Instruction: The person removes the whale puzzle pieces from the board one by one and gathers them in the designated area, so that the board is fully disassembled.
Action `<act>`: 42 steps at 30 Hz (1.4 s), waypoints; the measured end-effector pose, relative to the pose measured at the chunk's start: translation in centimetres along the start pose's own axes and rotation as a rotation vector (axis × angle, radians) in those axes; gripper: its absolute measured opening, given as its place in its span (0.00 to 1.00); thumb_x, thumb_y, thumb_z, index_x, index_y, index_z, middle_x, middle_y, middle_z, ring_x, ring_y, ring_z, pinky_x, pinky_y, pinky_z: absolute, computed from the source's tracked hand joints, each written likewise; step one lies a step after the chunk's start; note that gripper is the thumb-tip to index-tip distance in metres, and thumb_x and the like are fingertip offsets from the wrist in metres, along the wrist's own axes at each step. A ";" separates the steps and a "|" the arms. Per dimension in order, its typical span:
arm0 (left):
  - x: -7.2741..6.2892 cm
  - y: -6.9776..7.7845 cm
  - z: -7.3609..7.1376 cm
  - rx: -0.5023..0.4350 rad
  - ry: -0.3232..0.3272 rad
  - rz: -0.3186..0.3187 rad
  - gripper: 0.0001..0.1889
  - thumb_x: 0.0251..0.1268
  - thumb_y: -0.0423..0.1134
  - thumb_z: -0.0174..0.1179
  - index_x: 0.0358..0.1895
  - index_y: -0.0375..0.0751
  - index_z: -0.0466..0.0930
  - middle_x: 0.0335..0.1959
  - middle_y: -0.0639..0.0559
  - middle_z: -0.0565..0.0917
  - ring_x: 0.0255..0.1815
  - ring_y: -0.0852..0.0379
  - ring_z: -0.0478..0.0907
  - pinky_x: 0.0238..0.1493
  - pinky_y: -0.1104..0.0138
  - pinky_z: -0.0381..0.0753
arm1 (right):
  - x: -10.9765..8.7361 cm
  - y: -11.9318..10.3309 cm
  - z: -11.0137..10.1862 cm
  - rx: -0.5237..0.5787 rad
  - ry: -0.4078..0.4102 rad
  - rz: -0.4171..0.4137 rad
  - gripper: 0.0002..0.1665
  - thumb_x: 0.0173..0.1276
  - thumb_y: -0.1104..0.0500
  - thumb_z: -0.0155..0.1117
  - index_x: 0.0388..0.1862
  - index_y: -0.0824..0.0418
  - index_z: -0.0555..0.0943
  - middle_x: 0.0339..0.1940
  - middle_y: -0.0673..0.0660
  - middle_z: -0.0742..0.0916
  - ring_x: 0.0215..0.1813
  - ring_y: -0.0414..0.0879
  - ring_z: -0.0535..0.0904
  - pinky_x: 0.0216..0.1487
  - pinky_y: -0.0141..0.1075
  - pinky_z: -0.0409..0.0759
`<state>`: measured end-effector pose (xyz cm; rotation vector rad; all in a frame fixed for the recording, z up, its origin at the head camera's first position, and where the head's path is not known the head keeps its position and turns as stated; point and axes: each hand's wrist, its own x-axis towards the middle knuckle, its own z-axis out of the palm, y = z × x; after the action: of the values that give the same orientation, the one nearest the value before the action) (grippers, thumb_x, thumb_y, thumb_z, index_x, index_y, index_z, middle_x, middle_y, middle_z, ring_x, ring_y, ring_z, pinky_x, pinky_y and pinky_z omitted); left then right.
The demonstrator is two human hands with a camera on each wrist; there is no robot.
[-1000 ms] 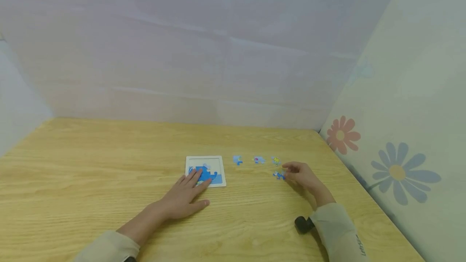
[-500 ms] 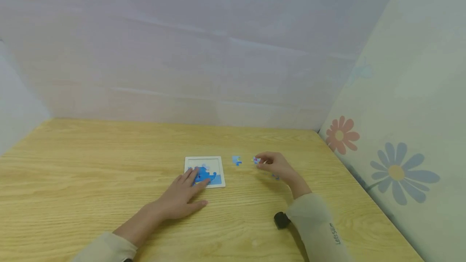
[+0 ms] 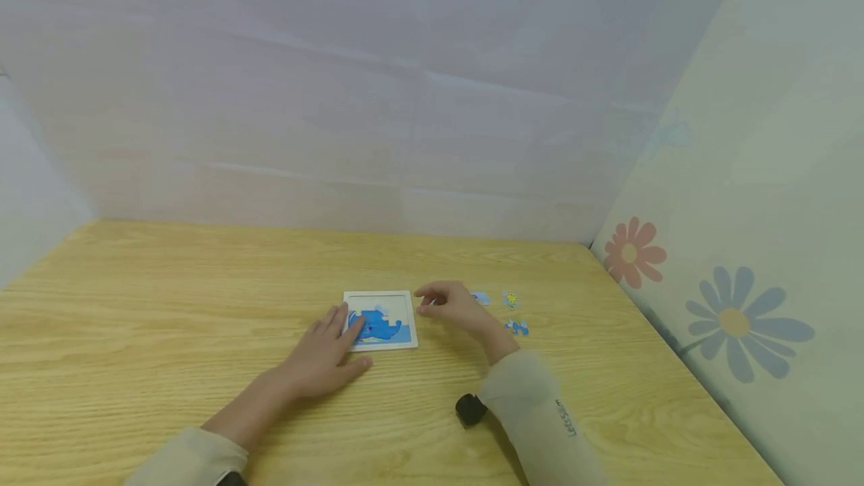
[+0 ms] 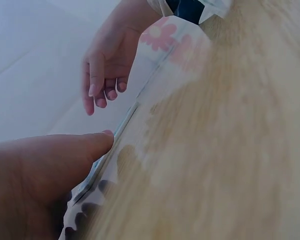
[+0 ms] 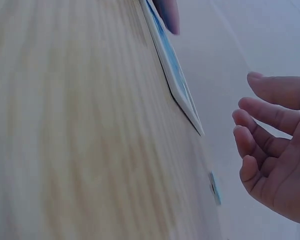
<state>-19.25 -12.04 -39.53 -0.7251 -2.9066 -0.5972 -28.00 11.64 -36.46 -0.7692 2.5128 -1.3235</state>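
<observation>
A white-rimmed jigsaw tray (image 3: 381, 293) lies on the table, a blue animal picture (image 3: 383, 328) filling its lower part. My left hand (image 3: 313, 362) rests along its left side, fingers straight and reaching over the picture. Just right of the tray hovers my right hand (image 3: 455, 311), thumb and forefinger slightly apart. In the right wrist view the fingers of that right hand (image 5: 280, 140) are loosely bent with nothing between them. Below them a small jigsaw piece (image 5: 216, 188) lies on the table; the head view mostly hides it behind the hand.
Beyond my right hand lie a pale jigsaw piece (image 3: 481, 297), a piece with a yellow sun or flower (image 3: 511, 299) and a blue-white piece (image 3: 517, 327). A pale sheet (image 3: 304, 133) hangs behind the table, and a flower-printed wall (image 3: 756, 193) stands on the right.
My right hand has swept left from the far-right pieces to beside the tray, uncovering them. My left hand has drawn slightly left, showing more of the picture.
</observation>
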 end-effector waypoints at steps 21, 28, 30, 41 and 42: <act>0.4 -0.7 0.4 0.026 0.051 -0.105 0.26 0.65 0.48 0.42 0.63 0.38 0.58 0.61 0.28 0.51 0.62 0.34 0.43 0.55 0.42 0.43 | 1.6 0.1 4.5 -0.042 0.021 0.037 0.18 0.56 0.61 0.62 0.46 0.64 0.77 0.29 0.51 0.78 0.31 0.43 0.71 0.32 0.31 0.71; 0.4 -0.6 0.2 0.046 0.051 -0.102 0.26 0.65 0.47 0.42 0.62 0.37 0.59 0.61 0.28 0.52 0.62 0.34 0.44 0.55 0.42 0.44 | 1.6 -0.1 5.1 -0.167 0.033 0.026 0.18 0.54 0.59 0.64 0.45 0.62 0.78 0.32 0.51 0.76 0.32 0.43 0.67 0.32 0.32 0.68; 0.3 -0.6 0.3 0.050 0.059 -0.102 0.26 0.65 0.47 0.43 0.62 0.37 0.59 0.61 0.28 0.52 0.62 0.34 0.45 0.55 0.42 0.45 | 1.6 -0.1 5.2 -0.196 0.034 0.018 0.18 0.54 0.59 0.64 0.45 0.62 0.78 0.32 0.50 0.76 0.32 0.42 0.67 0.32 0.31 0.68; 0.2 -0.6 0.4 0.039 0.064 -0.106 0.26 0.65 0.48 0.42 0.62 0.37 0.60 0.61 0.28 0.53 0.62 0.34 0.45 0.55 0.42 0.45 | 1.9 -0.1 5.8 -0.189 0.082 0.032 0.13 0.55 0.61 0.63 0.41 0.62 0.77 0.29 0.50 0.74 0.32 0.43 0.67 0.33 0.32 0.67; 0.2 -0.5 0.4 0.038 0.062 -0.107 0.26 0.65 0.48 0.42 0.62 0.37 0.60 0.61 0.27 0.52 0.62 0.34 0.45 0.55 0.42 0.45 | 1.9 -0.1 5.8 -0.173 0.088 0.033 0.13 0.55 0.62 0.63 0.41 0.62 0.76 0.29 0.50 0.75 0.32 0.43 0.67 0.34 0.32 0.68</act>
<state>-19.69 -12.24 -40.01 -0.5392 -2.9051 -0.5623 -27.22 6.47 -39.65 -0.7132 2.7244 -1.1653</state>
